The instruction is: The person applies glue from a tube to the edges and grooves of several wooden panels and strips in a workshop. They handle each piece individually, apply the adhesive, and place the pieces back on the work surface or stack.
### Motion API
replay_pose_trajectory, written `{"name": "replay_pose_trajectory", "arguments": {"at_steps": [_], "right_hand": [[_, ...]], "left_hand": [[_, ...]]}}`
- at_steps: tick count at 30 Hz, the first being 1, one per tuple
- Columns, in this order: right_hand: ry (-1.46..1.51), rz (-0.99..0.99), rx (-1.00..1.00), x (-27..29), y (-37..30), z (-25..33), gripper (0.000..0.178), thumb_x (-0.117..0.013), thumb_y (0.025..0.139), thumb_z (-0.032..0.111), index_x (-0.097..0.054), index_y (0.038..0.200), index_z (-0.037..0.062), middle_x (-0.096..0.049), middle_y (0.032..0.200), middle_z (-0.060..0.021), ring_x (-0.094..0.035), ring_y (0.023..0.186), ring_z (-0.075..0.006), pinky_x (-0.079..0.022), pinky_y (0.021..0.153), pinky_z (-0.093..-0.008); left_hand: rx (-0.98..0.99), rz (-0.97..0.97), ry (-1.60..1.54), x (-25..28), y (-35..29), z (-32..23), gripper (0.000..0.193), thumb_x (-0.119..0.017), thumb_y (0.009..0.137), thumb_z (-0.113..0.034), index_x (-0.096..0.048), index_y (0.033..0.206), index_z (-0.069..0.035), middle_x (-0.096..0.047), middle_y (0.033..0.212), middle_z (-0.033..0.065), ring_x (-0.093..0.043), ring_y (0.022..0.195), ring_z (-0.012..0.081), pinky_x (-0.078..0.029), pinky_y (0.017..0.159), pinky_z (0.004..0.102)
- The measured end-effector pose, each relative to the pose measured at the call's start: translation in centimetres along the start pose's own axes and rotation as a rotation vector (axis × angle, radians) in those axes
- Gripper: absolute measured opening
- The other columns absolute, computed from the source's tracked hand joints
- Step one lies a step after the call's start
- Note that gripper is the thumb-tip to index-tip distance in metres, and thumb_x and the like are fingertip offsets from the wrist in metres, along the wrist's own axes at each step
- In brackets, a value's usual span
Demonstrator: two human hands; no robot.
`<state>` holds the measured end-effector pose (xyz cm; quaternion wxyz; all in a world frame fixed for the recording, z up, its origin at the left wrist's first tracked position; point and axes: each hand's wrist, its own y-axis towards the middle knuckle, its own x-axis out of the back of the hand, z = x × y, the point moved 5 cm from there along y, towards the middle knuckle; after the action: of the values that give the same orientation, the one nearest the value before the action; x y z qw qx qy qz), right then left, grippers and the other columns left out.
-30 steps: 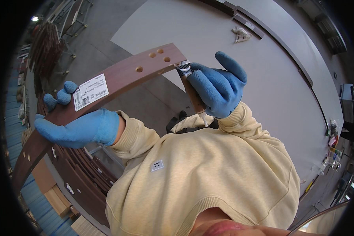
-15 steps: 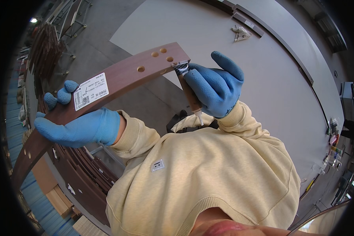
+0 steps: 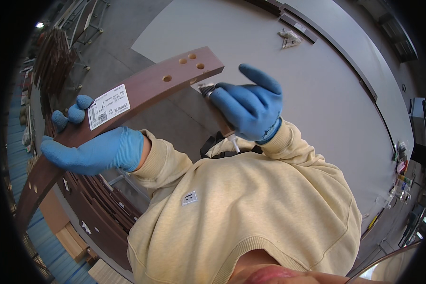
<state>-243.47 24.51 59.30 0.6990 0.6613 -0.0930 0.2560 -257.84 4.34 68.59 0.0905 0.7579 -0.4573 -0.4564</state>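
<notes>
A long reddish-brown wooden board [image 3: 146,80] slants up from the lower left, with several round holes near its far end and a white label [image 3: 108,107] on its face. My left hand [image 3: 97,149], in a blue glove, grips the board below the label, fingers over one edge and thumb along the other. In my right hand [image 3: 251,106], also gloved in blue, is a squeeze tube [image 3: 220,117] with brown contents and a white nozzle pointing down toward me. The tube's crimped end lies close under the board's edge by the holes. The right thumb sticks up, off the tube.
A large pale-grey table [image 3: 317,94] spreads to the right, bearing a crumpled white bag [image 3: 289,39] and dark strips at its far side. Small tools and bottles [image 3: 402,184] sit at the right edge. Brown boards [image 3: 99,199] are stacked at lower left.
My right hand and the tube have moved slightly left and down, and the tube's end has come away from the board's end corner. The board has shifted slightly left in my left hand.
</notes>
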Motion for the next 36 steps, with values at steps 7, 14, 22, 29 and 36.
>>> {"name": "replay_pose_trajectory", "arguments": {"at_steps": [7, 14, 22, 29, 36], "right_hand": [[0.31, -0.078, -0.235, 1.5, 0.9, -2.2, 0.022, -0.081, 0.075, 0.009, -0.075, 0.097, 0.0089, -0.071, 0.077, -0.0033, -0.062, 0.058, -0.0202, -0.058, 0.075, -0.0327], [0.83, -0.132, -0.979, -0.6, -0.7, -3.4, 0.016, -0.079, 0.084, 0.008, -0.076, 0.098, 0.0013, -0.077, 0.083, -0.0103, -0.073, 0.071, -0.0143, -0.058, 0.066, -0.0278], [0.781, -0.079, -0.933, -2.5, -0.2, -3.8, 0.019, -0.079, 0.084, 0.012, -0.076, 0.101, 0.0031, -0.076, 0.081, -0.0101, -0.073, 0.069, -0.0159, -0.058, 0.065, -0.0288], [0.642, 0.051, -0.771, -3.5, 0.6, -3.6, 0.018, -0.076, 0.087, 0.006, -0.075, 0.103, -0.001, -0.076, 0.083, -0.0085, -0.071, 0.071, -0.0113, -0.056, 0.064, -0.025], [0.563, 0.105, -0.76, -3.0, 1.1, -3.5, 0.017, -0.076, 0.086, 0.008, -0.076, 0.102, 0.0024, -0.076, 0.082, -0.0076, -0.069, 0.068, -0.011, -0.056, 0.063, -0.026]], "left_hand": [[-0.022, -0.004, -0.058, 0.1, 0.0, 0.4, 0.041, -0.066, 0.093, -0.034, -0.05, 0.122, -0.009, -0.059, 0.086, 0.0129, -0.055, 0.062, 0.0213, -0.054, 0.058, 0.0384], [-0.167, 0.126, -0.041, 0.2, -0.8, -1.0, 0.033, -0.064, 0.1, -0.041, -0.054, 0.13, -0.03, -0.065, 0.098, 0.0093, -0.059, 0.064, 0.0181, -0.055, 0.067, 0.0401], [-0.24, 0.248, -0.172, 0.6, -0.5, -2.0, 0.05, -0.061, 0.103, -0.038, -0.045, 0.15, -0.033, -0.069, 0.098, 0.0102, -0.062, 0.063, 0.0175, -0.061, 0.066, 0.0406], [-0.177, 0.287, -0.16, 0.5, -0.6, -1.8, 0.054, -0.062, 0.102, -0.038, -0.043, 0.152, -0.033, -0.069, 0.097, 0.0094, -0.059, 0.059, 0.0162, -0.06, 0.063, 0.0389], [-0.171, 0.297, -0.157, 0.3, -0.7, -1.4, 0.055, -0.061, 0.103, -0.037, -0.041, 0.154, -0.032, -0.069, 0.097, 0.0092, -0.058, 0.06, 0.0159, -0.06, 0.063, 0.0387]]}}
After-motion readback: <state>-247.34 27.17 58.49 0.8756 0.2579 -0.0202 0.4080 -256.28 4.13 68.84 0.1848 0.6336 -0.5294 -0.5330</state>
